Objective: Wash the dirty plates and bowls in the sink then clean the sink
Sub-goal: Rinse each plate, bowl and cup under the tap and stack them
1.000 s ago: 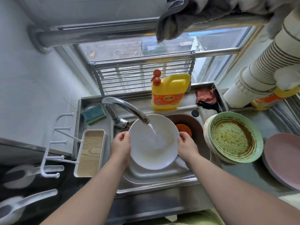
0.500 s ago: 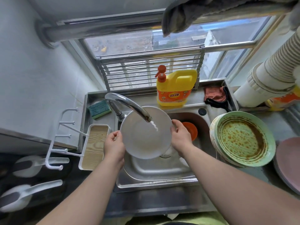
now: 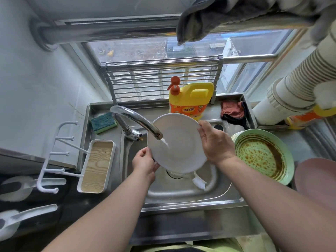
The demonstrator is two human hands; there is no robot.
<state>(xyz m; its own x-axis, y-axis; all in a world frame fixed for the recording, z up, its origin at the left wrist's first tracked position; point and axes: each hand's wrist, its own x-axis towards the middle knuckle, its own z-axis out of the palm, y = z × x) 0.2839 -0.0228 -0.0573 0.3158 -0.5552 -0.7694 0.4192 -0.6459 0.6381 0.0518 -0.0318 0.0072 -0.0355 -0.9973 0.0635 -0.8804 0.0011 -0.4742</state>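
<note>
The white plate (image 3: 179,142) was held tilted over the sink (image 3: 190,195), under the tap's (image 3: 138,120) thin stream. The left hand (image 3: 144,160) pinched its lower-left rim; the right hand (image 3: 216,142) curled over its right edge. Rigid, light and probably breakable, it looked wet and so likely slippery, best gripped at opposite rims. Stained green plates (image 3: 263,155) waited stacked on the counter beside the sink's right edge.
</note>
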